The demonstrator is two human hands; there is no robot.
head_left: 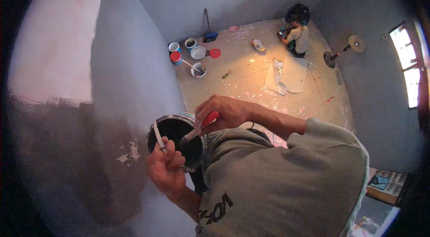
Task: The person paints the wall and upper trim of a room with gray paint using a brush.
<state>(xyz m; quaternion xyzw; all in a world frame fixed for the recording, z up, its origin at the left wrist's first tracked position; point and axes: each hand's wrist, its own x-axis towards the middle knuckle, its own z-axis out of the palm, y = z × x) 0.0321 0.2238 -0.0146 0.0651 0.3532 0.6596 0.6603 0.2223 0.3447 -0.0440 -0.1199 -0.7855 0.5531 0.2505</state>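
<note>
My left hand grips the white handle of a paint bucket, close to the wall. Dark grey paint lies inside the bucket. My right hand is closed round the red handle of a paintbrush. The brush points down into the bucket, its bristle end inside the rim; whether it touches the paint I cannot tell. Beside the bucket, the wall carries dark and lighter grey paint, with a pale bare patch. Farther up, a section is pinkish white.
Several paint buckets stand along the far wall base, near a red lid and a blue broom. A person sits on the floor by cardboard sheets. To the right stands a fan. Paint flecks dot the floor.
</note>
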